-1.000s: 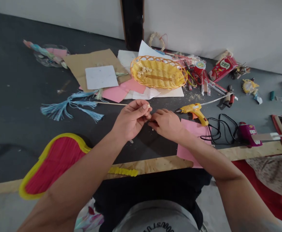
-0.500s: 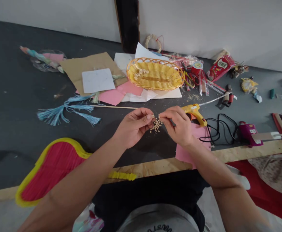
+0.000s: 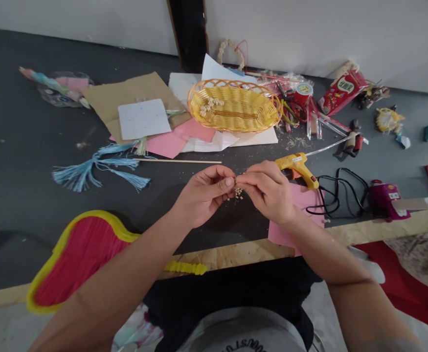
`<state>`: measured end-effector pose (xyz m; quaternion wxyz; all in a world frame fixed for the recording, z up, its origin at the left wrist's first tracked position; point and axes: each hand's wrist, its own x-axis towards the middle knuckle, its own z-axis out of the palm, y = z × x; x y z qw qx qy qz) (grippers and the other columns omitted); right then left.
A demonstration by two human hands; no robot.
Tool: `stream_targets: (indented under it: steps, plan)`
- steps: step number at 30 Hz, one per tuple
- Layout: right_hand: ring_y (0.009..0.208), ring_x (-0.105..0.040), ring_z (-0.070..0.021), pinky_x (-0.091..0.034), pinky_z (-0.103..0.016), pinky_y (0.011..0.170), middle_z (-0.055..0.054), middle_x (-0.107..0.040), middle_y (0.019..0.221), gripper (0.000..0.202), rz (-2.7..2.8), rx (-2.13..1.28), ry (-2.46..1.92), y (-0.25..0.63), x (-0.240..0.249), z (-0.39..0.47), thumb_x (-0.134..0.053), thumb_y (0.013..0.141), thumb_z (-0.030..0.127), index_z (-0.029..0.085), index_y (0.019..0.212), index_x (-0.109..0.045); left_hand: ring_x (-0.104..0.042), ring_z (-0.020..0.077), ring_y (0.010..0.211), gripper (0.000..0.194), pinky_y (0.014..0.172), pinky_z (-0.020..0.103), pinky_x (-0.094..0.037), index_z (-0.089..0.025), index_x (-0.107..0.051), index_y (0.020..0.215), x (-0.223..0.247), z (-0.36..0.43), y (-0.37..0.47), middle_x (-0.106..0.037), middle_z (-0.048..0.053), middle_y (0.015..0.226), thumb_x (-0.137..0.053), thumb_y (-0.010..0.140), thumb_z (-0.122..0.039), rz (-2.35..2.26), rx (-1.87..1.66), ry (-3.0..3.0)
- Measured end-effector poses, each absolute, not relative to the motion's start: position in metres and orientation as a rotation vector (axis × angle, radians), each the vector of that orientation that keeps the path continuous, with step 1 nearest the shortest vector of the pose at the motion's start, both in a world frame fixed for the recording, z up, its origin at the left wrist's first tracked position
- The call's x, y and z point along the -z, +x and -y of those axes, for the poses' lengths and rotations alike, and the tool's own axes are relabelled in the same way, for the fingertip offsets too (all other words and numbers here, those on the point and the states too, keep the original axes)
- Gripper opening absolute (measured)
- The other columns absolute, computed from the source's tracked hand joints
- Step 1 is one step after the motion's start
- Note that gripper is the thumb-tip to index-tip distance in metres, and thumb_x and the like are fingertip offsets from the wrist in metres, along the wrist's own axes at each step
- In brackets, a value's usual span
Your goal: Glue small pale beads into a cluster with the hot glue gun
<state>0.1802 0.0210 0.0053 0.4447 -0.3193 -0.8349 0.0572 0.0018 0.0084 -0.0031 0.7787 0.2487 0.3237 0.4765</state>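
On the desk [image 3: 228, 229] we noted a red-and-yellow panel [image 3: 83, 254] overhanging the near edge at left, and a wicker basket [image 3: 239, 105] toward the far edge. Between these edges the left hand [image 3: 210, 193] and right hand [image 3: 270, 193] met, both pinched closed. A yellow glue gun [image 3: 298, 169] lay beside the right hand. Pale bits [image 3: 238, 193] lay beneath; both hands gripped one tiny pale piece [image 3: 236, 180].
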Motion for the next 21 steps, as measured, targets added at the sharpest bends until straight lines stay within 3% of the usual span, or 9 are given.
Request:
stream_targets:
  steps: [6, 21]
  plan:
    - [0.082, -0.069, -0.0168, -0.054, -0.032, 0.073, -0.004, -0.073, 0.088, 0.009, 1.984, -0.29, -0.774, 0.1835, -0.0034, -0.0198, -0.067, 0.092, 0.017, 0.021, 0.1, -0.067, -0.063, 0.0078, 0.06, 0.024, 0.059, 0.017, -0.053, -0.015, -0.073, 0.074, 0.0001, -0.008, 0.0017, -0.07, -0.001, 0.066, -0.093, 0.063, -0.025, -0.703, -1.033, 0.521]
    - [0.088, -0.069, -0.0177, -0.055, -0.033, 0.077, -0.005, -0.073, 0.09, 0.009, 2.044, -0.376, -0.756, 0.1839, 0.0008, -0.0169, -0.057, 0.095, 0.015, 0.021, 0.098, -0.064, -0.064, 0.0079, 0.06, 0.023, 0.06, 0.017, -0.054, -0.017, -0.074, 0.072, 0.0011, -0.0062, 0.0015, -0.072, -0.001, 0.067, -0.093, 0.061, -0.024, -0.734, -1.014, 0.562]
